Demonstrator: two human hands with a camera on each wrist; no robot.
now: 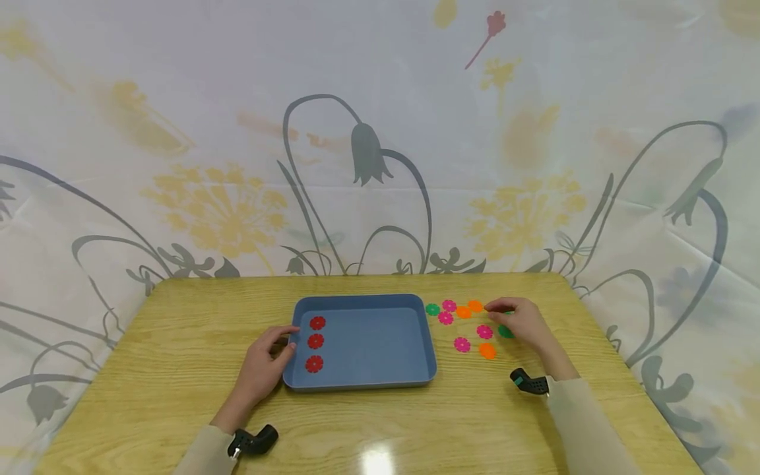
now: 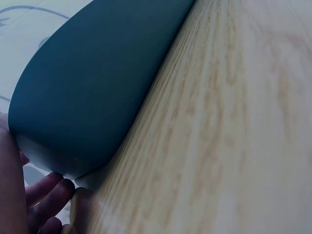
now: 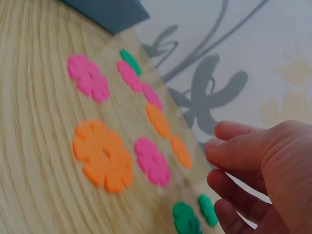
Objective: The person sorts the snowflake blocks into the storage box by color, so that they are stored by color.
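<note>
My left hand (image 1: 264,366) holds the left side of a blue-grey tray (image 1: 380,382), its thumb and forefinger at the rim; in the left wrist view other bent fingers (image 2: 51,197) lie by the tray's outer wall. Inside the tray, three red flower-shaped discs (image 1: 315,341) form a column along the left side. Above the table to the right, my right hand (image 1: 521,322) hovers with loosely bent fingers and nothing visible between them. Near its fingertips lies an orange flower disc (image 1: 475,306). Green discs (image 3: 185,219) lie below the hand, partly hidden by it in the head view.
Several pink discs (image 1: 462,344), more orange ones (image 1: 487,351) and a green disc (image 1: 433,309) lie on the wooden table (image 1: 380,429), right of the tray. A flower-printed cloth (image 1: 380,218) hangs behind the table. Each wrist wears a black device (image 1: 530,382).
</note>
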